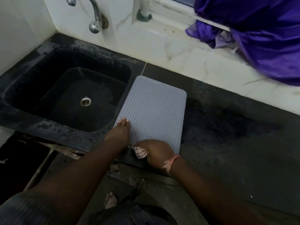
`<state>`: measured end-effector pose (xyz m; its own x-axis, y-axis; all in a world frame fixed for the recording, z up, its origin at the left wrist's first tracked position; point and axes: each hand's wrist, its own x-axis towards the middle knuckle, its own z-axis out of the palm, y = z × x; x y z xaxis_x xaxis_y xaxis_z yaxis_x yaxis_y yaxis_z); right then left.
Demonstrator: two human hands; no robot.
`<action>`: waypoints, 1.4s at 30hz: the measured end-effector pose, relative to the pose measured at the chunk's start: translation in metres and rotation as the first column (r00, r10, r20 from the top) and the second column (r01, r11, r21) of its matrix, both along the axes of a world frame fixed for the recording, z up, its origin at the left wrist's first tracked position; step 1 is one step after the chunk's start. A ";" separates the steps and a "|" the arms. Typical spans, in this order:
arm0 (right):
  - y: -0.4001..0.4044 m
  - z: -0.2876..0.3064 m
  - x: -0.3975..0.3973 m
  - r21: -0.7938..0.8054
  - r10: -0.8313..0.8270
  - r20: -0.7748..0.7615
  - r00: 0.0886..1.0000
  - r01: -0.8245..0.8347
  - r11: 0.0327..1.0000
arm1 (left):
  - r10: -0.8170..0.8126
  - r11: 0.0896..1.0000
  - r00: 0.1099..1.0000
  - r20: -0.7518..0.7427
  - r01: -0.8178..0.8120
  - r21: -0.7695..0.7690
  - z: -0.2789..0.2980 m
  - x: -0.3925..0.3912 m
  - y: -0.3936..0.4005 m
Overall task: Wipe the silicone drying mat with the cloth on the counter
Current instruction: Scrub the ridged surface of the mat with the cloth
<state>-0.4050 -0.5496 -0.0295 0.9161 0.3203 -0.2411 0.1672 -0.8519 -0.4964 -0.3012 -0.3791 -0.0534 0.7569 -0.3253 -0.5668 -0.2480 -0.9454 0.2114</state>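
Note:
A grey silicone drying mat (154,109) with wavy ridges lies flat on the dark counter, just right of the sink. My left hand (121,131) rests flat on the mat's near left corner, fingers together and pointing away from me. My right hand (156,152) is closed around a bunched light cloth (140,151) with dark stitching, at the mat's near edge. Most of the cloth is hidden inside the fist.
A black sink (68,98) with a metal drain sits to the left, a chrome tap (95,15) above it. Purple fabric (263,34) hangs over the white ledge at the back right. Dark counter (235,127) stretches right of the mat. My feet show on the floor below.

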 end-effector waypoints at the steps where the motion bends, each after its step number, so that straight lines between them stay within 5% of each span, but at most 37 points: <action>1: -0.007 0.003 0.003 0.037 -0.007 -0.071 0.997 0.010 0.999 | 0.014 1.000 1.000 -0.006 -0.014 0.005 0.002 -0.001 -0.002; 5: -0.057 0.007 0.026 0.220 -0.304 -0.146 0.941 0.331 0.918 | 0.071 0.997 0.997 0.025 -0.069 -0.046 0.004 -0.011 -0.020; 9: -0.113 0.006 0.071 0.051 -0.502 -0.004 0.865 0.502 0.863 | -0.080 0.990 0.996 0.038 0.084 -0.117 0.008 -0.012 -0.058; 15: -0.129 -0.011 0.118 -0.136 -0.374 0.092 0.923 0.384 0.913 | -0.171 0.985 0.985 0.028 0.172 -0.022 -0.006 -0.012 -0.093; 22: -0.101 -0.012 0.061 -0.180 -0.276 0.136 0.951 0.298 0.937 | -0.153 0.985 0.988 0.019 0.151 0.081 -0.005 -0.007 -0.104; 27: -0.078 -0.002 -0.010 -0.075 -0.192 0.069 0.979 0.197 0.977 | -0.129 0.988 0.992 0.006 0.128 0.083 -0.006 -0.007 -0.107; 33: -0.109 0.017 0.015 0.080 -0.204 -0.245 0.948 0.229 0.970 | -0.128 0.991 0.991 0.027 0.127 0.037 -0.002 -0.012 -0.102; 37: -0.141 0.015 0.064 0.036 -0.386 -0.092 0.918 0.391 0.920 | -0.039 0.999 0.994 0.105 0.039 0.006 -0.004 -0.030 -0.095; 42: -0.119 -0.004 0.067 -0.153 -0.241 0.096 0.966 0.253 0.955 | 0.036 0.999 0.997 0.075 -0.038 0.031 -0.005 -0.041 -0.078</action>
